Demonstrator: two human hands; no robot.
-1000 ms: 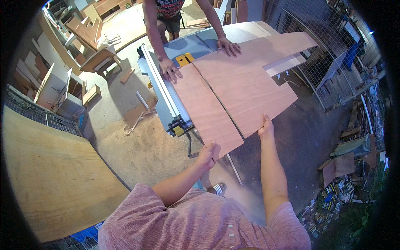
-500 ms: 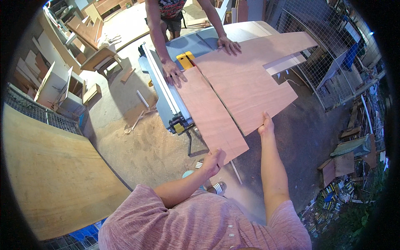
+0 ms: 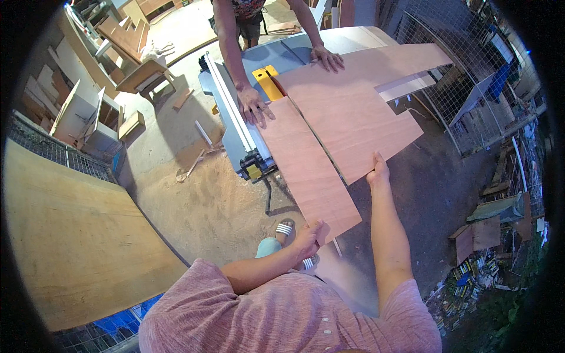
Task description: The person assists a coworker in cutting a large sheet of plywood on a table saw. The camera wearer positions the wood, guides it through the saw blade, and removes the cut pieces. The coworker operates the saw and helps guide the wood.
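My left hand (image 3: 309, 238) grips the near end of a long narrow plywood piece (image 3: 312, 170). Alongside it, separated by a straight cut, lies a wide notched plywood panel (image 3: 347, 106), whose near edge my right hand (image 3: 378, 169) holds. Both pieces rest on a table saw (image 3: 247, 53) with a metal fence (image 3: 228, 100) at left and a yellow insert (image 3: 268, 83), exposed beyond the narrow piece. Across the saw a person's left-side hand (image 3: 254, 106) presses near that piece's far end, the other hand (image 3: 326, 59) flat on the panel.
A large plywood sheet (image 3: 82, 235) stands at lower left, wooden cabinets (image 3: 100, 123) and offcuts (image 3: 194, 159) behind it. A wire-mesh gate (image 3: 465, 100) is at upper right, with piled scrap (image 3: 482, 235) below. The other person's sandalled foot shows near mine (image 3: 285, 229).
The narrow piece has slid toward me and slightly right with my left hand, widening the exposed yellow insert. The wide panel and my right hand have shifted slightly away from me.
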